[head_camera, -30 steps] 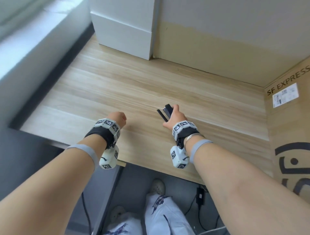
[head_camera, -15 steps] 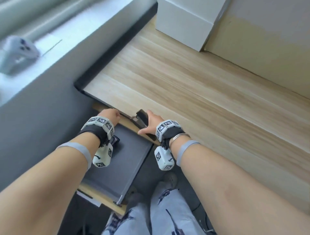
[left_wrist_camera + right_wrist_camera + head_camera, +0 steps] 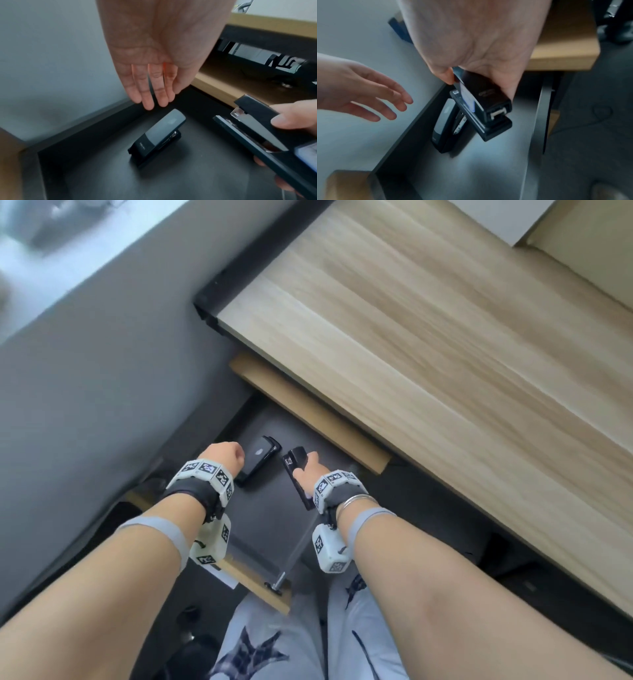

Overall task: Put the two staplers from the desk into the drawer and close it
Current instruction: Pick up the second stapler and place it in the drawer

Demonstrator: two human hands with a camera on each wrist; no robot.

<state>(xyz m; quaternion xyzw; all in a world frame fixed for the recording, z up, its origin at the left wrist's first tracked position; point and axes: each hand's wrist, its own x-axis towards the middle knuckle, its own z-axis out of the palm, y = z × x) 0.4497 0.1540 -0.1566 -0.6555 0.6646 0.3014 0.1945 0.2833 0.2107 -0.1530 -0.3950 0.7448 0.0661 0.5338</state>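
The drawer (image 3: pixel 267 529) stands pulled out under the desk, its dark floor showing. A black stapler with a grey top (image 3: pixel 258 458) (image 3: pixel 159 136) (image 3: pixel 445 125) lies on that floor near the left wall. My left hand (image 3: pixel 226 455) (image 3: pixel 154 100) hovers just above it, fingers straight and empty. My right hand (image 3: pixel 306 470) (image 3: pixel 479 83) grips a second, all-black stapler (image 3: pixel 297 474) (image 3: pixel 257 128) (image 3: pixel 488 105) from above, tilted, close beside the first one inside the drawer. Whether it touches the floor I cannot tell.
The wooden desk top (image 3: pixel 445 371) overhangs the back of the drawer, with a wood rail (image 3: pixel 308 412) beneath it. A grey wall (image 3: pixel 85 371) runs along the left. The drawer's wooden front (image 3: pixel 260 587) is near my legs (image 3: pixel 274 645).
Both hands came off the desk top and down into the open drawer. My left hand, curled before, is now straight, and the grey-topped stapler lies on the drawer floor.
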